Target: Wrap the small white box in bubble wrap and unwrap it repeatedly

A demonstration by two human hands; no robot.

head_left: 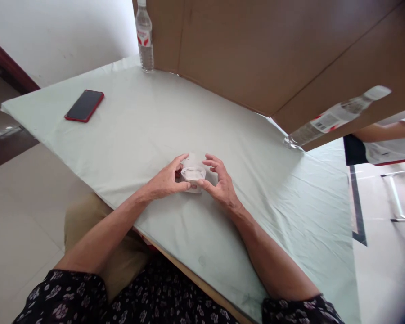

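While both hands are set around it, a small whitish packet (193,174) is located at the middle of the table, over a pale green cloth (121,144). The left hand (165,181) is at the packet's left side, its thumb at the near edge and its fingers curved; whether these fingers grip cannot be told. The right hand (221,184) is at the right side, thumb tip at the near edge, the other fingers open, bent and raised apart from the packet. To the far left, a phone (85,105) in a red case lies flat, screen up. Beyond it, a clear bottle (146,56) stands upright beside a brown cardboard panel (222,54). On the right, a second bottle (334,119) appears slanted in front of the panel. At the far right, part of another person's arm (388,132) is visible.
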